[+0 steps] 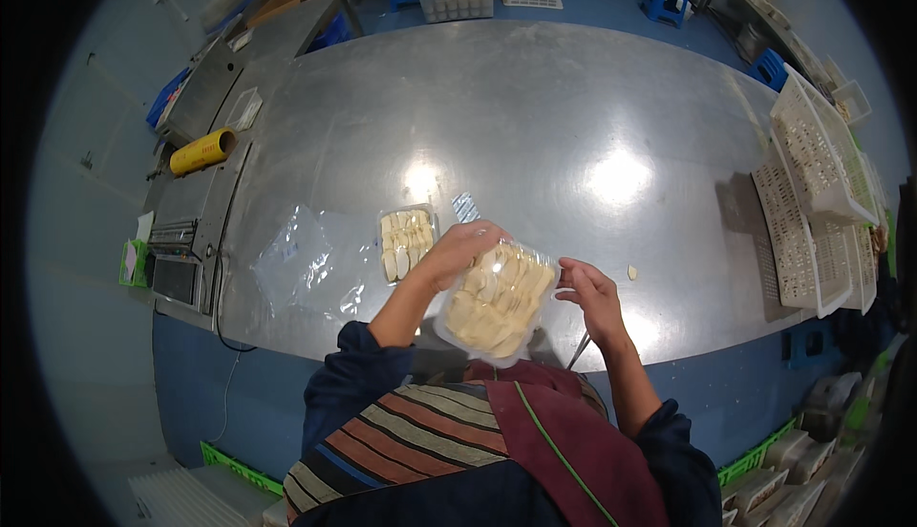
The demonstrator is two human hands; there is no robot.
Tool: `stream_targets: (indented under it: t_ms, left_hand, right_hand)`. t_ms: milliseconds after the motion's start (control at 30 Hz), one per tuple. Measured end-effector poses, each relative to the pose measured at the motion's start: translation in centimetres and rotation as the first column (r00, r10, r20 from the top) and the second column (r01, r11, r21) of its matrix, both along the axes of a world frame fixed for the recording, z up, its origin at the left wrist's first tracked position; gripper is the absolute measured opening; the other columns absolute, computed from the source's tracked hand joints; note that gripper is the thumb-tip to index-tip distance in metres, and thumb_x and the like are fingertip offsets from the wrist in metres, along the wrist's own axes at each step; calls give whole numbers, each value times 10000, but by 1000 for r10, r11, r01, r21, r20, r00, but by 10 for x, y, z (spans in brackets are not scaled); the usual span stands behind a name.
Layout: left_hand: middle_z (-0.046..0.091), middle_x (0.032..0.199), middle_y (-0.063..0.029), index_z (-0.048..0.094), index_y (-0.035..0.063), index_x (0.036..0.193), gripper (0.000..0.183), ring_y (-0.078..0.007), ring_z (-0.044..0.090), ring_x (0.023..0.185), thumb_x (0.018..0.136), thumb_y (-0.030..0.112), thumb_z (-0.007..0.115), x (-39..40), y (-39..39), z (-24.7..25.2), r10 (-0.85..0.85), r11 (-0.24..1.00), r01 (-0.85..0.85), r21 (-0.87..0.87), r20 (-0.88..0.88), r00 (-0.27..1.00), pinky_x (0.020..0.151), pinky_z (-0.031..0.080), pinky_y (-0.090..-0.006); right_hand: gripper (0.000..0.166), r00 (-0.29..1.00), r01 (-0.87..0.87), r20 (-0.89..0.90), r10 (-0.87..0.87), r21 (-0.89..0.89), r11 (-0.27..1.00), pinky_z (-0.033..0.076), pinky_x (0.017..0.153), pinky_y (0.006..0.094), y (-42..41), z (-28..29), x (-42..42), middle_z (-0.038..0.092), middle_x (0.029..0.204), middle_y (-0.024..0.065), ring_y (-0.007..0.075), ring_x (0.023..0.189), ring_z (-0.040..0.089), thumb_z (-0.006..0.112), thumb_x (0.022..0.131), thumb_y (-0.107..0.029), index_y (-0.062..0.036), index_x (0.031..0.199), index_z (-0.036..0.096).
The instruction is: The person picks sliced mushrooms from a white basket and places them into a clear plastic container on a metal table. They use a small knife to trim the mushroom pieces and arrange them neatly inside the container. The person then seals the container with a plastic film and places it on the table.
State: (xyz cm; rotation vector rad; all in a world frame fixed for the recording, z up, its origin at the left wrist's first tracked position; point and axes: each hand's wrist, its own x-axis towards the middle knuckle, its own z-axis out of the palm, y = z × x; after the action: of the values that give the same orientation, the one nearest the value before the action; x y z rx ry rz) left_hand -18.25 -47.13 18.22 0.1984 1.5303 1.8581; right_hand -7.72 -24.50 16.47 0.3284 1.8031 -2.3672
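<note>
My left hand (469,244) grips the upper left edge of a clear plastic tray of pale sliced food (498,298), tilted up in front of my apron. Clear film seems to cover the slices. Close by the tray's upper right corner is my right hand (589,290), fingers bent and apart; whether a fingertip touches the film cannot be told. A second clear tray of slices (407,240) lies on the metal table beyond my left forearm. Behind my left hand is a small patterned packet (466,207). One loose pale slice (632,272) rests right of my right hand.
Crumpled clear plastic bags (304,262) lie on the steel table (516,111) at the left. Farther left stand a wrapping machine (179,262) and a yellow roll core (203,152). White perforated baskets (795,240) lean at the right edge. Blue stools (665,2) stand beyond the table.
</note>
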Motion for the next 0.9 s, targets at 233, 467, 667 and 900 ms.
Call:
stream_targets:
  t_ms: [233,467,667,900]
  left_hand:
    - [592,847,5,620,24,943,286,-75,497,778,907,285,509,-1,3,14,-621,778,565,-275,-195,759,716,416,-242]
    - [557,763,12,584,21,889,300,-57,460,725,906,312,511,25,12,14,-725,678,689,-255,-81,684,664,407,-239]
    - [580,782,1,608,27,913,318,-69,483,770,913,325,500,26,16,4,-755,654,702,-280,-181,631,716,411,-248]
    - [629,871,-20,649,50,977,309,-75,525,830,909,312,501,29,16,2,-745,660,727,-189,-32,667,762,419,-243]
  right_hand:
    - [192,891,-438,121,438,-27,898,460,753,247,-23,5,7,635,878,41,100,822,574,571,842,-72,25,1004,606]
    - [260,920,-306,167,355,-261,916,469,742,235,-31,7,46,620,898,67,112,804,588,600,784,34,0,1024,508]
    - [182,961,-250,77,266,-172,953,449,699,196,-34,-7,56,606,832,28,72,752,564,593,777,49,-4,943,541]
    - [79,896,-398,172,409,-93,913,426,690,195,-20,-4,66,594,828,-7,55,747,525,580,796,22,-2,864,612]
